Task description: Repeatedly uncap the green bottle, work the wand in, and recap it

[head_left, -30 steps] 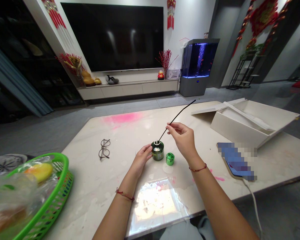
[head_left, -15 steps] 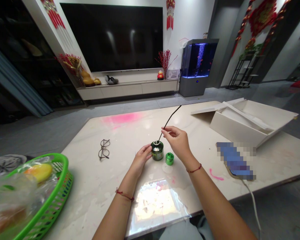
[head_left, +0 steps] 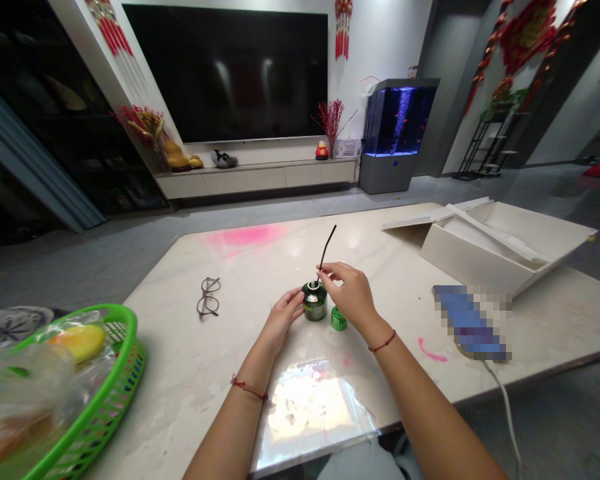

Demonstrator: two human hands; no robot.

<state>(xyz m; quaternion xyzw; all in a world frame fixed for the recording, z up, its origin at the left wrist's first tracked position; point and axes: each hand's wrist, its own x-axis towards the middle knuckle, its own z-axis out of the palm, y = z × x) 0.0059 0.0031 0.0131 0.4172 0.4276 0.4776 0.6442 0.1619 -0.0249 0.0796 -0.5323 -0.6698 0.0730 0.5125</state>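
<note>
A small dark green glass bottle (head_left: 315, 307) stands upright on the table with its pale neck uncapped. My left hand (head_left: 286, 312) grips it from the left side, fingertips against the glass near the shoulder. Between the thumb and fingers of my right hand (head_left: 347, 288) is a thin black stick (head_left: 328, 244), slanting up and slightly bent. Its lower end is at the bottle's mouth and seems to go in; my fingers sit just above the neck. A shiny green ribbed cap (head_left: 339, 319) rests right of the bottle, under my right wrist.
Eyeglasses (head_left: 209, 298) lie on the table (head_left: 180, 373) to the left. A green plastic basket (head_left: 130, 333) with bagged items fills the near left. On the right are a phone (head_left: 470, 323) with a cable and an open white box (head_left: 480, 260).
My right hand has moved down and left toward the bottle, lowering the black stick, so less of it stands above the neck. My left hand and the bottle have stayed in place.
</note>
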